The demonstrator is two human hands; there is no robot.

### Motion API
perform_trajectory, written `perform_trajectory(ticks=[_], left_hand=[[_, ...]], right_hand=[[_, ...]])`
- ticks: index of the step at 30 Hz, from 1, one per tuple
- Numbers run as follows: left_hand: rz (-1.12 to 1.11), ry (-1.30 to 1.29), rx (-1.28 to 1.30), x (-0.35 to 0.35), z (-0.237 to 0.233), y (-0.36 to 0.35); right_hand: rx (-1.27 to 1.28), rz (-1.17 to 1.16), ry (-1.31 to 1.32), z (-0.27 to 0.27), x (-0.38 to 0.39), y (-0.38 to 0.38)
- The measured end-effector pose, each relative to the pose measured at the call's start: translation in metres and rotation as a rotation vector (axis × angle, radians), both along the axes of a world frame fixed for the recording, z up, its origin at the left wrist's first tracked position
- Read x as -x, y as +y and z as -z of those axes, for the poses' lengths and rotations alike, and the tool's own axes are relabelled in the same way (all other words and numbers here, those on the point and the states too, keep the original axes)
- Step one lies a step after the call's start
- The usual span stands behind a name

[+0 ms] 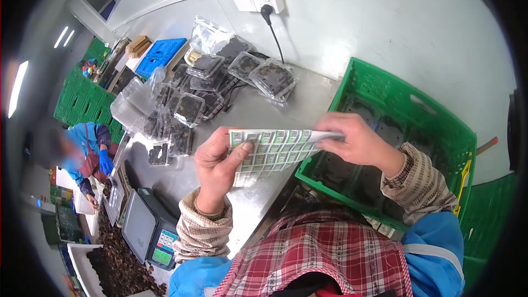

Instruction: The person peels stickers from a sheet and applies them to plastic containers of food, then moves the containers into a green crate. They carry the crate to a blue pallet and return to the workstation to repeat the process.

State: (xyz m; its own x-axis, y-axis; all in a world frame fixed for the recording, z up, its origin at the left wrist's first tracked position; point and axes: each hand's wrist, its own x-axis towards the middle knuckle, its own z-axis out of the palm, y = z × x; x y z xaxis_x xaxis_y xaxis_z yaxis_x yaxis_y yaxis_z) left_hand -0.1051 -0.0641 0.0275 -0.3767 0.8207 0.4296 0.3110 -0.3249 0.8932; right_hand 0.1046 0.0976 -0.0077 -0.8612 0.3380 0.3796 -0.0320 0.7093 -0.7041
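A sheet of small green-and-white printed labels (278, 147) is held up in front of my body, over the steel table. My left hand (217, 162) is closed on its left end, thumb lying across the printed face. At the other end my right hand (352, 137) pinches the sheet's edge, its fingers partly blurred. Close by on the right stands a green crate (379, 85) holding several clear packs with dark contents. Beyond my left hand, clear plastic packs of dark pieces (190, 107) lie in a loose pile.
A digital scale (146, 225) sits at the left, beside a heap of dark brown pieces (118, 253). Further left, a co-worker wears a blue glove (105, 161). A plugged-in black cord (275, 36) hangs down the wall to the table. A blue crate (159, 58) is at the back.
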Motion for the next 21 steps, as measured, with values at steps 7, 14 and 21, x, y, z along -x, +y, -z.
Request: perform_trajectory(ticks=[7,14,21], left_hand=[[-0.093,0.282,0.01,-0.026,0.004,0.002],[-0.19,0.469,0.02,-0.044,-0.002,0.003],[-0.299,0.138,0.203,-0.05,-0.002,0.0]], right_hand=[[0.307,0.041,-0.071,-0.018,-0.014,-0.01],[0.008,0.074,0.227,-0.032,0.016,-0.026],[-0.347,0.319,0.413,-0.021,0.027,-0.041]])
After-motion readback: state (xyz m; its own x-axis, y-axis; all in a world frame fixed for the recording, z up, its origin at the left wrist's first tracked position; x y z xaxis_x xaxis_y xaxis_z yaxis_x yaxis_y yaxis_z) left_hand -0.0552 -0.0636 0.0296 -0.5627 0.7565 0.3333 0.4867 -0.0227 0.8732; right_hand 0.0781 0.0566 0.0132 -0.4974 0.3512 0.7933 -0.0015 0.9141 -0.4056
